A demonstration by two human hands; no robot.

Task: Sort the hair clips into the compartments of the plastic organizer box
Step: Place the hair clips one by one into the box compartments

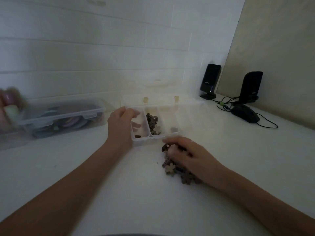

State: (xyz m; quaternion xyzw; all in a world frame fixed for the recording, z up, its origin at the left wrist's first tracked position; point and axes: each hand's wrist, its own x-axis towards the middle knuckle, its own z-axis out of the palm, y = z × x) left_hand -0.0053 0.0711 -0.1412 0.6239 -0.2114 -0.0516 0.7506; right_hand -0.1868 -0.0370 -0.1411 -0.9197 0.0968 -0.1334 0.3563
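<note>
Organizer box steadied by left hand, fingers curled over wall; hair clips gathered under right hand, fingers curled around pile.

two bare forearms, no sleeves; left hand, right hand

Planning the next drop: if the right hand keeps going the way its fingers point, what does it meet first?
Probably the organizer box: the right hand, over the hair clips pile, points at its front wall, seemingly close, though depth is unclear.

clear organizer box lies open, brown flower clips inside; loose clip pile just in front.
</note>
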